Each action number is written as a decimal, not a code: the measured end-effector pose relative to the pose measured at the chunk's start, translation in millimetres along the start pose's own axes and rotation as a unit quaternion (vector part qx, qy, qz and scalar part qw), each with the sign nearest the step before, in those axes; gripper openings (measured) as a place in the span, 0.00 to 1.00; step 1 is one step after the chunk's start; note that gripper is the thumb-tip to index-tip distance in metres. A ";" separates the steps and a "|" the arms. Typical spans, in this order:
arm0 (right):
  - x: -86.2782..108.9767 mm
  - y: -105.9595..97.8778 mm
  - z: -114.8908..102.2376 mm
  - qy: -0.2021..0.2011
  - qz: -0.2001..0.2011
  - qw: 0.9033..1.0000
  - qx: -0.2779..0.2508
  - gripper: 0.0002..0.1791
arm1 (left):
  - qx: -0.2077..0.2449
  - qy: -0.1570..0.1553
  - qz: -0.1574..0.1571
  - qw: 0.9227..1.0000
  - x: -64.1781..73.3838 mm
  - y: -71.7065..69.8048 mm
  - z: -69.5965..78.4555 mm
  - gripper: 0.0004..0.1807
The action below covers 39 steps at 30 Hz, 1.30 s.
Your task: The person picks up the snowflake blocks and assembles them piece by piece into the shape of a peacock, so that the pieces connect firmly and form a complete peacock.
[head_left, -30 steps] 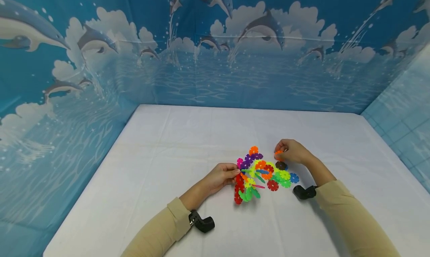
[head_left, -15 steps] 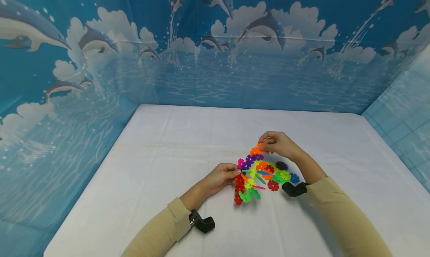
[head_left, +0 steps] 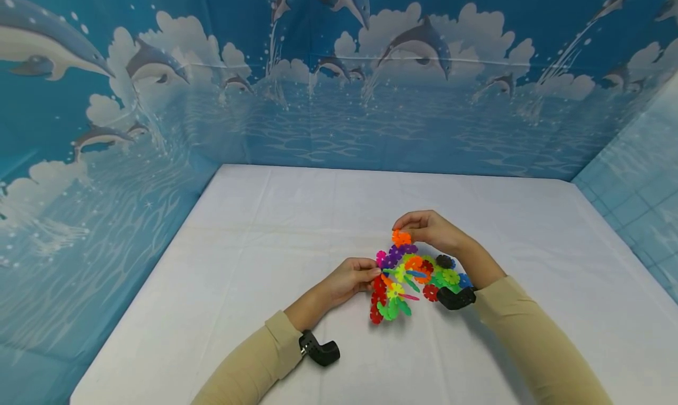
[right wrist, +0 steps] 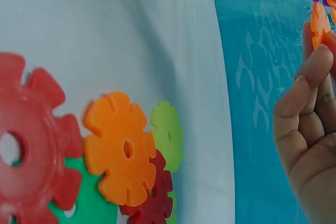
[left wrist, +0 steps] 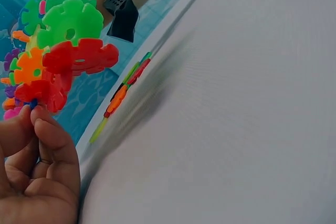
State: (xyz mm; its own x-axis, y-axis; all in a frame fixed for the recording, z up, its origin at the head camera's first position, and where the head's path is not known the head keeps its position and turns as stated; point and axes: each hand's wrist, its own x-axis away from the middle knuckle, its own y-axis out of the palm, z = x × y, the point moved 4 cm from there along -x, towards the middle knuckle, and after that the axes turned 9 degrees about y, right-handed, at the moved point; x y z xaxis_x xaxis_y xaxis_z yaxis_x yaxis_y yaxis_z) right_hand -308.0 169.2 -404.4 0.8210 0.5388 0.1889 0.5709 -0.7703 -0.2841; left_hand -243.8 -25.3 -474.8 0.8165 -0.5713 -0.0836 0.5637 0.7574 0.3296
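My left hand (head_left: pixel 352 279) pinches a small blue piece (left wrist: pixel 33 103) of a built-up figure of flower-shaped interlocking discs. Red discs (head_left: pixel 377 299), purple discs (head_left: pixel 394 255) and green discs (left wrist: pixel 71 22) are joined in it, and it is held up off the table. At its top, my right hand (head_left: pixel 436 233) pinches an orange flower disc (right wrist: pixel 319 23) between thumb and fingers, against another orange disc (head_left: pixel 405 239) above the purple ones. Whether the two orange discs interlock, I cannot tell.
Loose flower discs lie on the white table (head_left: pixel 296 216) just right of the figure, among them a brown disc (head_left: pixel 444 261), a red disc (head_left: pixel 431 292) and an orange disc (right wrist: pixel 123 148). A dolphin-print curtain (head_left: pixel 328 128) stands behind the table. Black wrist cameras (head_left: pixel 321 352) sit on both wrists.
My right hand has carried the orange disc left from above the loose pile to the top of the figure. The left hand keeps its hold and stays nearly still.
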 end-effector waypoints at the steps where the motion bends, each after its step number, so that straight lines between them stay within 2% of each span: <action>1: -0.1 0.2 -0.1 -0.003 -0.002 1.000 -0.002 0.12 | 0.000 -0.001 0.001 1.000 -0.1 0.0 -0.1 0.16; 10: 1.2 -1.2 -3.3 -0.024 -0.003 1.000 -0.005 0.12 | -0.002 -0.007 0.005 1.000 1.1 0.3 1.1 0.15; 16: 3.9 -0.2 -5.4 -0.024 -0.004 1.000 0.000 0.14 | -0.001 -0.011 0.008 1.000 0.7 -0.8 -0.3 0.14; 23: 5.2 1.1 -5.3 -0.034 -0.013 0.999 0.006 0.11 | -0.003 -0.011 0.009 1.000 0.6 -0.9 -0.2 0.14; 26: 5.6 2.2 -7.1 -0.037 -0.003 0.999 0.012 0.11 | -0.002 -0.012 0.009 1.000 0.3 -1.5 -0.8 0.14; 30: 5.2 2.5 -8.9 -0.035 0.009 0.999 0.008 0.14 | -0.002 -0.013 0.011 1.000 0.3 -1.9 -1.0 0.14; 39: 6.4 1.4 -7.7 -0.018 -0.008 0.999 0.029 0.13 | -0.002 -0.019 0.018 1.000 0.6 -1.6 -0.5 0.14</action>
State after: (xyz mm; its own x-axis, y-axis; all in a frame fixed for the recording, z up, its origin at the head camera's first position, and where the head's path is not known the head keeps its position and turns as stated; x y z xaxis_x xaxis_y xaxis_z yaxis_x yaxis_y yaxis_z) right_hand -301.9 169.0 -396.3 0.8105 0.5633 0.1604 0.5814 -0.7408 -0.3364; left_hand -244.2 -26.7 -475.9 0.8309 -0.5553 -0.0364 0.5347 0.7786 0.3284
